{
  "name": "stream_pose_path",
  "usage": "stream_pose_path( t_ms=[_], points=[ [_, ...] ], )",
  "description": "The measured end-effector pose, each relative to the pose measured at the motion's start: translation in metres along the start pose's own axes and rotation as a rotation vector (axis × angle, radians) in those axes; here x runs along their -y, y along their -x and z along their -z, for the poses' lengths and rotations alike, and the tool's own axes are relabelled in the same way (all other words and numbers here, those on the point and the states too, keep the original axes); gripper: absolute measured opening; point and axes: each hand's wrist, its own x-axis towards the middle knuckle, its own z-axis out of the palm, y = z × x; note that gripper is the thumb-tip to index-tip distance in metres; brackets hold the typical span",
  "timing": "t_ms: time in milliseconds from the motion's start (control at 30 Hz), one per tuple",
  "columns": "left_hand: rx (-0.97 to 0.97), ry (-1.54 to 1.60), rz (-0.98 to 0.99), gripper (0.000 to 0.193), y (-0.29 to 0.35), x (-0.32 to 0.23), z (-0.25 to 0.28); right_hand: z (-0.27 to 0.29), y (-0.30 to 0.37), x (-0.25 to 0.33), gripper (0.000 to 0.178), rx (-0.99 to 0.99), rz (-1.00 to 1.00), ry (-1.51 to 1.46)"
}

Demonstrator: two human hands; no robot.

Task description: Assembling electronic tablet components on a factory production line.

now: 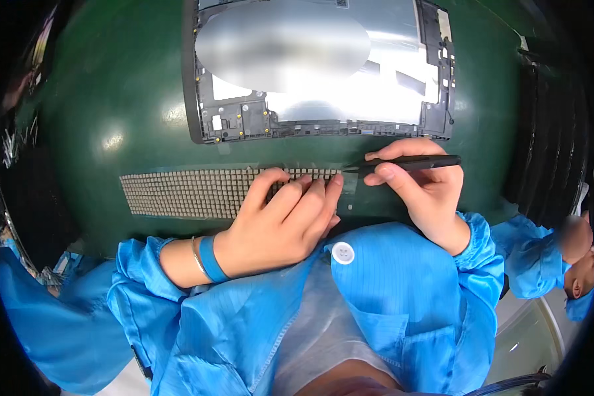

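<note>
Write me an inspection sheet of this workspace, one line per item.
Surface: green table, shiny in spots.
Job's things: sheet of small grey blocks; silvery panel in a black frame beyond it.
Clutter: one tiny loose piece between the hands.
Hands: left hand, fingers on the sheet; right hand holds a black pointed tool, tip by the sheet's right end.
Cables: apparently dark cords, lower right.
Surroundings: another person in blue, right.

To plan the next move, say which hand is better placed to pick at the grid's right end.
Probably the right hand: it holds a slim black tool, its tip beside that end. The left hand lies over the grid of small blocks.
</note>
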Motion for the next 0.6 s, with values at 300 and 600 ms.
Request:
stream_pose_path(
  t_ms=[300,600],
  points=[
    [-0.005,-0.061,0.001,0.041,-0.0024,-0.0003,-0.0002,-0.003,-0.0036,0.002,0.017,0.008,-0.019,0.054],
    [0.053,-0.122,0.04,0.041,0.0003,-0.0065,-0.0001,-0.0033,-0.0041,0.0035,0.016,0.023,-0.051,0.065]
  ],
)
